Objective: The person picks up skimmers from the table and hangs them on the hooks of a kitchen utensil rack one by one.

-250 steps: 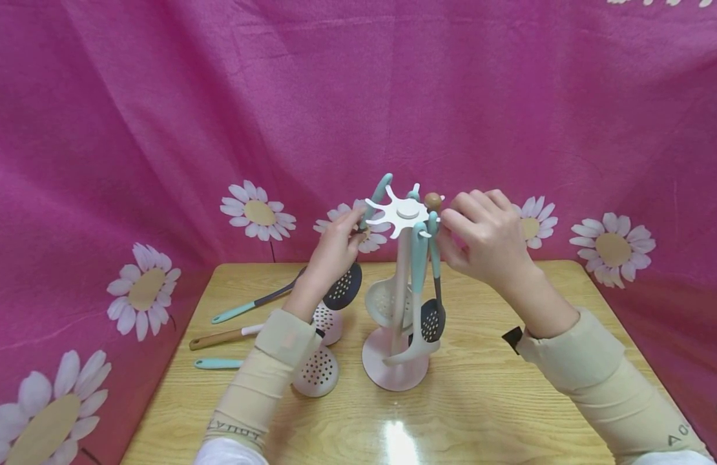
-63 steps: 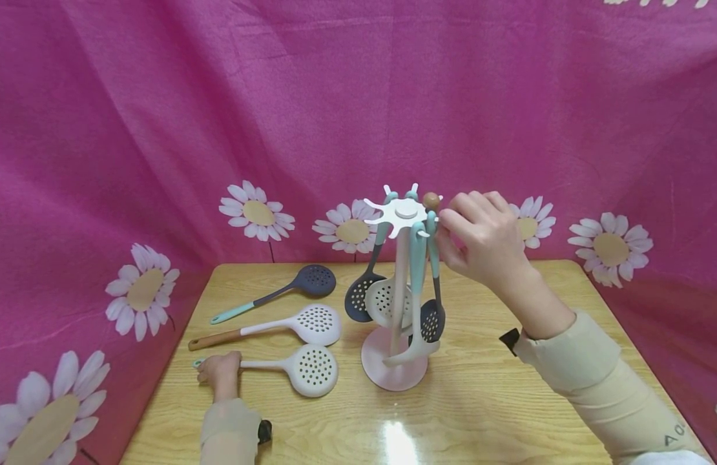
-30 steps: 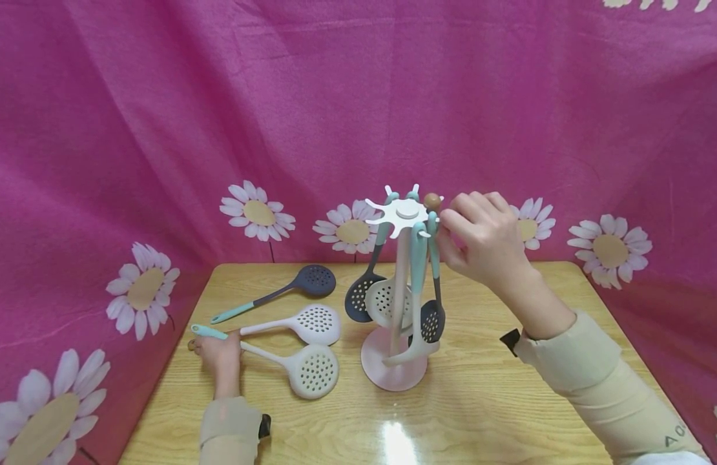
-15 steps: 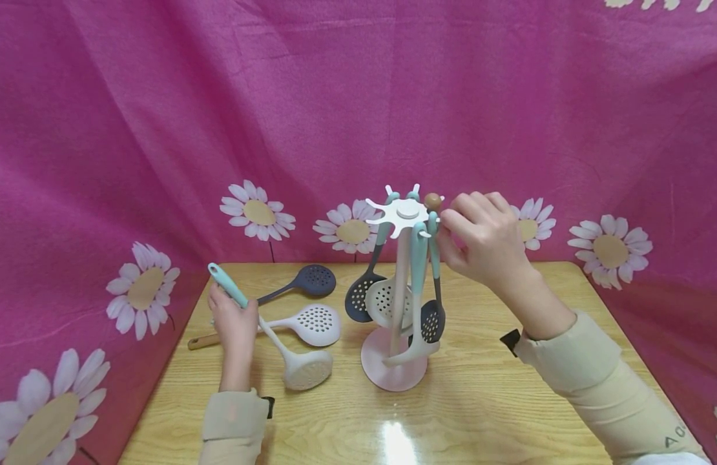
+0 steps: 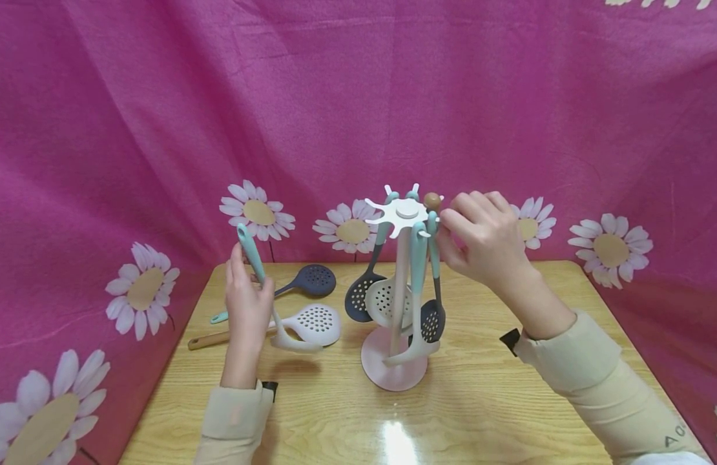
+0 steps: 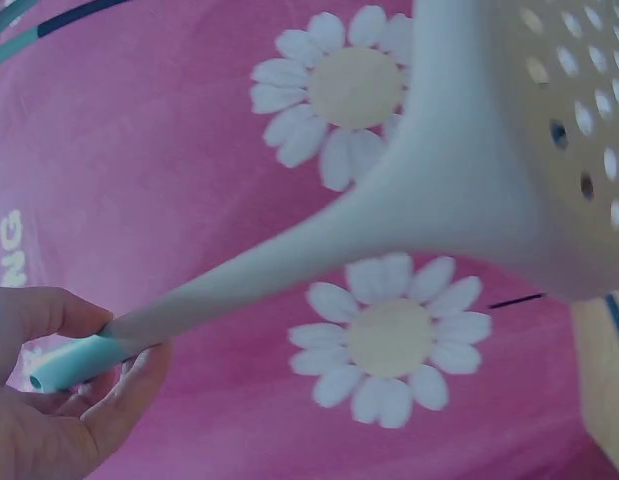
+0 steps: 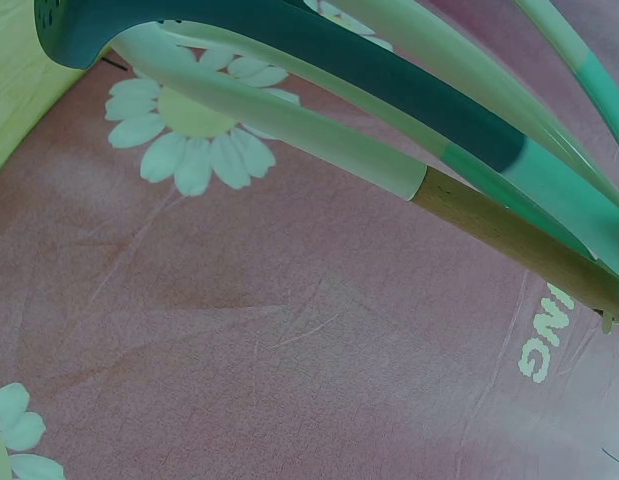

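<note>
In the head view my left hand [image 5: 248, 316] holds a white skimmer [image 5: 296, 345] by its mint handle, head hanging down above the table. The left wrist view shows thumb and fingers round the handle, with the perforated head [image 6: 579, 120] close to the camera. At the right of the utensil rack [image 5: 400, 271], my right hand [image 5: 486, 239] has curled fingers pinching at the top arms; its fingertips are partly hidden. From the rack hang dark skimmers [image 5: 433, 321], a pale skimmer [image 5: 384, 303] and a mint-handled utensil [image 5: 418, 265]. The right wrist view shows a wooden handle [image 7: 514, 240], but no hand.
On the wooden table [image 5: 486, 387] left of the rack lie a dark skimmer [image 5: 316, 279] and a white skimmer with a wooden handle [image 5: 318, 323]. The rack's round pink base [image 5: 393, 381] stands mid-table. Behind hangs a magenta floral cloth [image 5: 358, 97].
My left hand left a dark skimmer hanging on the rack, then picked the nearest white skimmer off the table, raised it and turned it upright. The right hand stays at the rack.
</note>
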